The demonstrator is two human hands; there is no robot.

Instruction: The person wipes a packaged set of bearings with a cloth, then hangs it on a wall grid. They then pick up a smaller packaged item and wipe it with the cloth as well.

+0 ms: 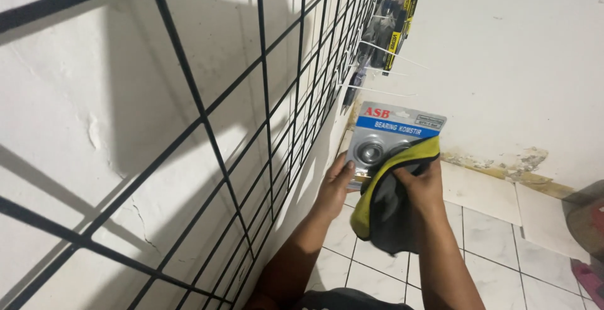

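The left hand [335, 187] grips the lower left corner of a blister-pack card [391, 139], fingers behind the card and thumb pressed on its front edge, so the hand is closed in a pinch on the card. The card is blue and grey with a clear bubble holding two round metal bearing rings; it is held upright, slightly tilted, in front of the wall corner and above the floor tiles [491, 234].

The right hand [423, 187] is closed around a cloth [390, 206], grey with a yellow border. The fingers bunch the cloth and press it against the lower right part of the card face, covering one of the two rings. The remainder of the cloth hangs down below both hands.

To the left of the hands, a black wire grid panel [264, 134] stands close against the white wall [94, 115] and runs away from the camera toward the corner. At the far end of the grid, white wire hooks [385, 52] project outward and carry several hanging packs in black and yellow [396, 23]. These are above the card and apart from it.

At the base of the far wall the paint is flaked and stained. A dark round object [585, 219] sits at the right edge, only partly in view
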